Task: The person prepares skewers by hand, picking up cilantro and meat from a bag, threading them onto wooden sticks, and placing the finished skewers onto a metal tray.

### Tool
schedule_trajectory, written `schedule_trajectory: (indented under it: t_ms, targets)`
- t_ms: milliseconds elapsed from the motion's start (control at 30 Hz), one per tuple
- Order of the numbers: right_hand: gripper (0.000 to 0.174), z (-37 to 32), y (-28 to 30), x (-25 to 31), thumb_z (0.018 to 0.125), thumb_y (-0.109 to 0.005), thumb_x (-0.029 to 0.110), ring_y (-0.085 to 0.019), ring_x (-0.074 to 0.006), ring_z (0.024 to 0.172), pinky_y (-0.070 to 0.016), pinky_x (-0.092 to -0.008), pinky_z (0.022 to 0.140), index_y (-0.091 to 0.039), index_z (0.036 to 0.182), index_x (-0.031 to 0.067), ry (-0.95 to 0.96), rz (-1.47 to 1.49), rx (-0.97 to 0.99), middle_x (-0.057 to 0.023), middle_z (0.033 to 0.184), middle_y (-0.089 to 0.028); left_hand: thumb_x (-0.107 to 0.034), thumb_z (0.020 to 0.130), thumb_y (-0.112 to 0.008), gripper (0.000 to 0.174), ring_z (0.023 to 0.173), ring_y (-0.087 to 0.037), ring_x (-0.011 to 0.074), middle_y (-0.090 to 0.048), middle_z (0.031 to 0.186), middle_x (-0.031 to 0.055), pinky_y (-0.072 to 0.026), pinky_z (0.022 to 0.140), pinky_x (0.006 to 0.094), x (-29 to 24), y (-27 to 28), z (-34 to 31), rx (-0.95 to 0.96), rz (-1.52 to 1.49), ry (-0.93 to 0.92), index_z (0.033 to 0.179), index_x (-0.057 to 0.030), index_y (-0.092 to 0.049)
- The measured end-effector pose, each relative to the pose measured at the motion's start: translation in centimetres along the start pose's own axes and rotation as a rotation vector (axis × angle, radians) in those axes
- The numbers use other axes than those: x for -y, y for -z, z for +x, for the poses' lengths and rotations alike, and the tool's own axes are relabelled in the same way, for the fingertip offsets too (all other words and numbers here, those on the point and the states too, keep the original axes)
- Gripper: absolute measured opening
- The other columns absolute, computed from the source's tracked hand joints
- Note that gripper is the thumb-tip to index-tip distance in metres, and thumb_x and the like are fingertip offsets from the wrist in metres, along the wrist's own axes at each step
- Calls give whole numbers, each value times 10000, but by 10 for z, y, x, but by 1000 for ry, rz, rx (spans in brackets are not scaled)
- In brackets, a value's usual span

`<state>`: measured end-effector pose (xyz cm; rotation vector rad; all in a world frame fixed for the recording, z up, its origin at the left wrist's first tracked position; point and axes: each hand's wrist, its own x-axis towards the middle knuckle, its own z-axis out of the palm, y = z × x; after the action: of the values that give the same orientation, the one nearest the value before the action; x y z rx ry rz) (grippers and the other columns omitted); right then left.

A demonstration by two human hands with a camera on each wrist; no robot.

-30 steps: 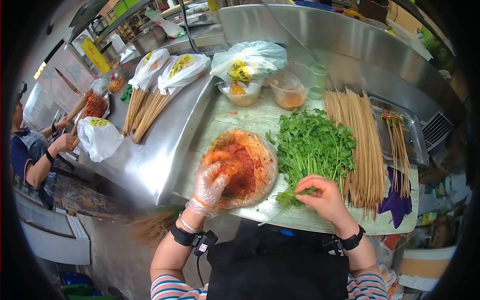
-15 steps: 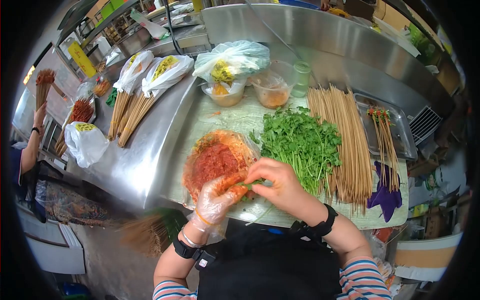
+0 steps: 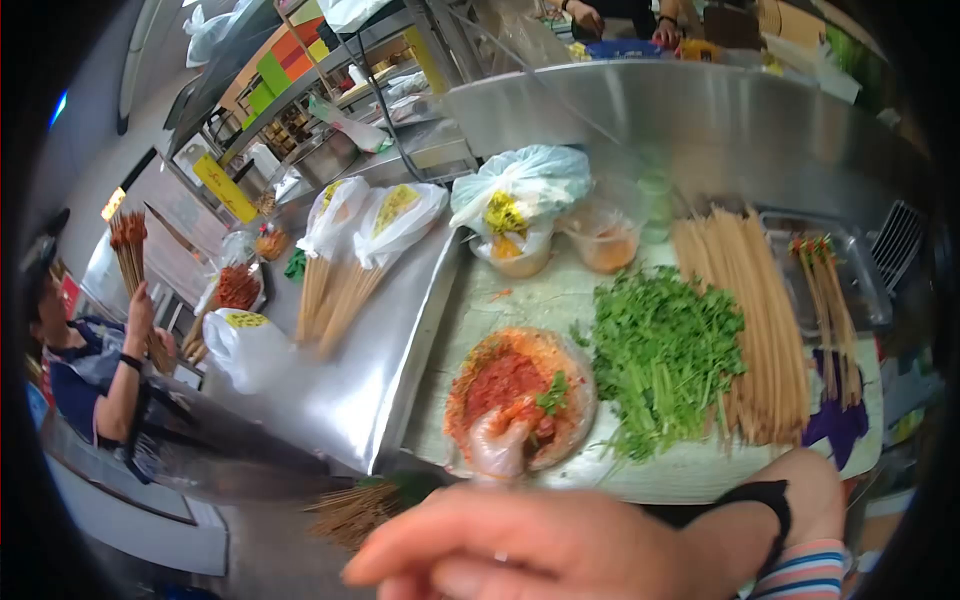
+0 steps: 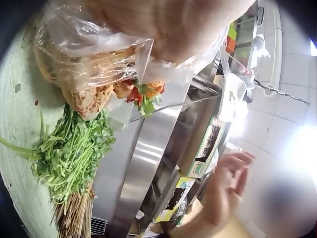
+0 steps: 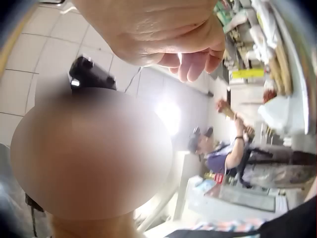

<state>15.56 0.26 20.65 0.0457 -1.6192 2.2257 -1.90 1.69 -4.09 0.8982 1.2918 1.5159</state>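
Observation:
My left hand [image 3: 500,445], in a clear plastic glove, is over a plastic-lined bowl [image 3: 580,425] of red seasoned meat [image 3: 505,380]. A cilantro sprig [image 3: 552,395] sticks out at its fingertips; the left wrist view shows the sprig [image 4: 146,106] with red-coated pieces at the glove's edge. My bare right hand [image 3: 540,545] is raised close to the head camera, loosely curled with nothing in its fingers. In the left wrist view that right hand [image 4: 225,191] is off to the side, above table height. A pile of cilantro [image 3: 665,360] lies right of the bowl.
Bare wooden skewers [image 3: 750,330] lie right of the cilantro, beside a metal tray [image 3: 870,290] with filled skewers [image 3: 825,300]. Behind stand a bagged tub [image 3: 520,255] and a clear tub [image 3: 605,245]. Bagged skewers [image 3: 345,300] lie on the steel counter; another person [image 3: 100,370] stands left.
The hands came together over the bowl's front edge, then parted. The right hand has lifted toward the head camera; the left is back over the bowl with a cilantro sprig at its fingers.

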Motion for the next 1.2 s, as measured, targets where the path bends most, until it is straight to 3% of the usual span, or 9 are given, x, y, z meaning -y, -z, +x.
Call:
schedule_trajectory:
  t_ms: [67,233,467,533,767,867,967,1033,1200]
  targets:
    - [233,4,-35,3,887,-453,-18,-608,-168,855,-480,-258,810,-583,1066,56,311,191,-283,-56,893,-641,55,835,-578,215,869,-620,158,-653,984,102,-516,777,283,10,5,2,-17,58,-26,1043,67,-631]
    - [202,9,-42,24,865,-438,-41,-590,-170,759,-473,-286,681,-586,992,13,458,107,-367,-77,877,-639,61,835,-596,218,878,-618,163,-649,1011,109,-513,790,281,7,2,4,-27,65,-83,1050,85,-622]
    - [77,14,-32,2,811,-545,-7,-587,-210,764,-476,-303,680,-581,878,0,437,-357,-235,-118,883,-639,26,823,-632,241,895,-622,176,-654,1022,112,-507,817,297,-6,-9,-2,-30,3,-66,1060,68,-626]
    - [106,22,-25,-13,815,-561,12,-594,-218,801,-483,-310,704,-591,916,18,434,-523,-187,-110,922,-632,16,825,-640,150,779,-608,128,-660,891,67,-497,697,255,-1,-2,0,-109,138,-89,972,45,-645]
    - [250,-29,52,-62,776,-531,85,-596,-352,906,-492,-427,768,-632,1005,69,262,-916,-471,-132,1006,-601,67,823,-559,239,847,-625,181,-644,989,123,-519,777,277,1,-5,2,17,-134,-89,1056,66,-609]
    - [206,-97,142,-61,820,-640,129,-626,-178,778,-503,-316,712,-646,1005,38,29,-923,-986,-91,888,-659,50,838,-582,225,807,-613,162,-646,950,110,-515,728,270,-2,-7,1,-35,-132,-49,1061,69,-607]
    - [218,-183,221,-51,800,-639,141,-645,-318,803,-513,-391,726,-652,948,-18,-232,-1425,-1360,-201,911,-660,0,841,-599,219,835,-606,162,-641,957,78,-501,759,264,-10,-8,-1,54,-181,45,1051,58,-624]
    - [226,-226,259,-53,735,-695,129,-661,-309,756,-517,-360,671,-669,884,-40,-740,-1763,-1337,-225,776,-652,10,841,-597,218,829,-608,155,-643,977,84,-501,744,255,-13,-11,0,66,-170,-5,1051,60,-623]
    - [182,-246,284,-50,713,-700,132,-648,-216,604,-508,-341,543,-668,667,-41,-1130,-1332,-1315,-161,715,-665,9,851,-608,209,760,-601,154,-643,943,109,-504,688,256,-11,-12,0,13,-122,-53,1050,73,-603]
